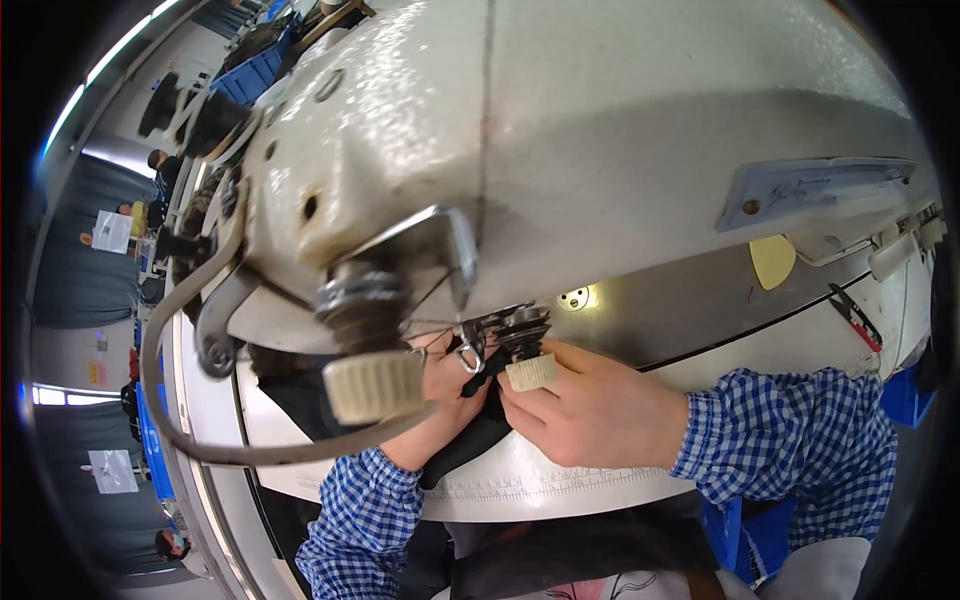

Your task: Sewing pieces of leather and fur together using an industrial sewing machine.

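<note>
A cream sewing machine point(620, 120) fills the upper view, with tension knobs point(372, 387) over my hands. Black fabric point(465, 445) lies on the white, ruler-marked work surface point(570, 495). My left hand point(445, 405) is at the fabric's left side below the metal hardware, its fingers largely hidden. My right hand point(585, 410) is closed at the fabric, fingers bent and pressed together beside the smaller knob point(530, 370), their tips partly hidden.
Red-and-black thread snips point(855, 320) lie right of my hands, near a yellow oval piece point(772, 262). Blue bins point(905, 395) sit at the right edge. Several people point(170, 545) and more blue bins are along the far left.
</note>
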The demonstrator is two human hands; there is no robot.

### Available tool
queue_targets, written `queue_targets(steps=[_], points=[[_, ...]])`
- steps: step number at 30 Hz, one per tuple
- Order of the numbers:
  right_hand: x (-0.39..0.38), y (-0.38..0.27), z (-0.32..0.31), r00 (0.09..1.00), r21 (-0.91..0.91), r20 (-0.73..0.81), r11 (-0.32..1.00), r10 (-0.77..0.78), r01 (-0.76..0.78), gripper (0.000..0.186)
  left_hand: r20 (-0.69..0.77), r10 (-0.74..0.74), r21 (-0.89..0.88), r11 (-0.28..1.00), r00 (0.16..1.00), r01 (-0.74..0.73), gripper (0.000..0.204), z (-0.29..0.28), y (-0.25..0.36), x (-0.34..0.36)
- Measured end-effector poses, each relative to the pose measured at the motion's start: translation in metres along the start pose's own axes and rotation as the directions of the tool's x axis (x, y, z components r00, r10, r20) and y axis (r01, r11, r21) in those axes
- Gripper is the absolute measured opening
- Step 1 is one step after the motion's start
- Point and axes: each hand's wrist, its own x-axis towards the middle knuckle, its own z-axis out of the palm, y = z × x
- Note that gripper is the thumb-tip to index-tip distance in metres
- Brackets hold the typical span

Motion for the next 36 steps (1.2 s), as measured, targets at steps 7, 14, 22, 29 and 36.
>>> queue_targets(steps=[7,14,22,29,36], points=[[-0.001,-0.005,-0.008,0.997,-0.059,-0.066,0.998,-0.027,0.023,0.03,0.188,0.021,0.075,0.997,0.982,-0.036,0.073,-0.012,-0.007,-0.009],[0.001,-0.008,-0.004,0.997,-0.035,-0.079,0.999,-0.026,0.023,0.031,0.171,0.081,0.083,0.992,0.982,-0.096,0.075,-0.018,-0.006,-0.005],[-0.005,-0.011,-0.004,0.997,-0.064,-0.068,0.998,-0.022,0.017,0.03,0.276,-0.014,0.09,0.996,0.961,-0.011,0.072,-0.021,0.001,-0.009],[-0.006,-0.008,-0.005,0.999,-0.125,-0.036,0.992,-0.038,0.034,0.029,0.215,0.105,0.129,0.982,0.971,-0.135,0.074,-0.017,0.005,-0.004],[-0.005,0.003,-0.012,0.998,-0.11,-0.022,0.993,-0.051,0.048,0.028,0.041,0.271,0.127,0.953,0.962,-0.274,0.044,-0.011,0.007,0.003]])
